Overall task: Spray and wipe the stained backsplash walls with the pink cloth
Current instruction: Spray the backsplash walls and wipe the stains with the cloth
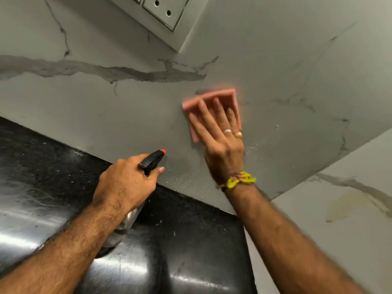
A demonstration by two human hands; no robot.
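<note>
My right hand [220, 136] presses a folded pink cloth [227, 97] flat against the grey marble-patterned backsplash [127, 115], fingers straight and spread over it. Small white droplets speckle the wall just right of and below that hand. My left hand [125, 183] grips a spray bottle [151, 160] with a black trigger head and a red nozzle tip, pointed at the wall left of the cloth. The bottle's clear body runs down under my left wrist. A yellowish stain [347, 205] marks the side wall at the lower right.
A glossy black stone countertop [180, 240] meets the backsplash along a diagonal edge. A white socket plate [167, 11] sits high on the wall. The two walls join in a corner at the right.
</note>
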